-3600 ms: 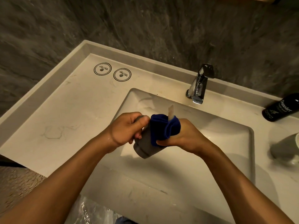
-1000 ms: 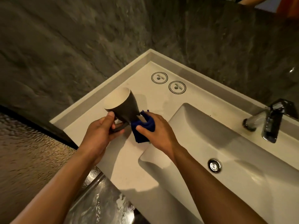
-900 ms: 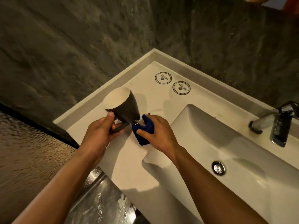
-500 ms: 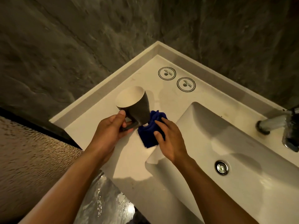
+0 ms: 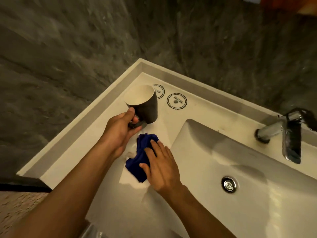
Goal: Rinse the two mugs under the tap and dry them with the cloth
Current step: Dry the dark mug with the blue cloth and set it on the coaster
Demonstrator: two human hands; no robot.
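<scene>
A dark mug (image 5: 145, 105) with a cream inside is tilted above the counter's back left corner. My left hand (image 5: 120, 133) grips it by the handle. A blue cloth (image 5: 139, 160) lies crumpled on the counter beside the basin's left rim. My right hand (image 5: 161, 167) rests flat on the cloth, fingers spread. The chrome tap (image 5: 288, 134) stands at the right, with no water running. The second mug is out of view.
The white basin (image 5: 214, 152) with its chrome drain (image 5: 229, 184) fills the right. Two round black printed marks (image 5: 176, 101) sit on the counter (image 5: 82, 152) behind the mug. Dark stone wall rises behind; the counter's left edge drops to the floor.
The mug has moved back toward the corner and away from the cloth. My right hand has lowered the cloth onto the counter and flattened on it.
</scene>
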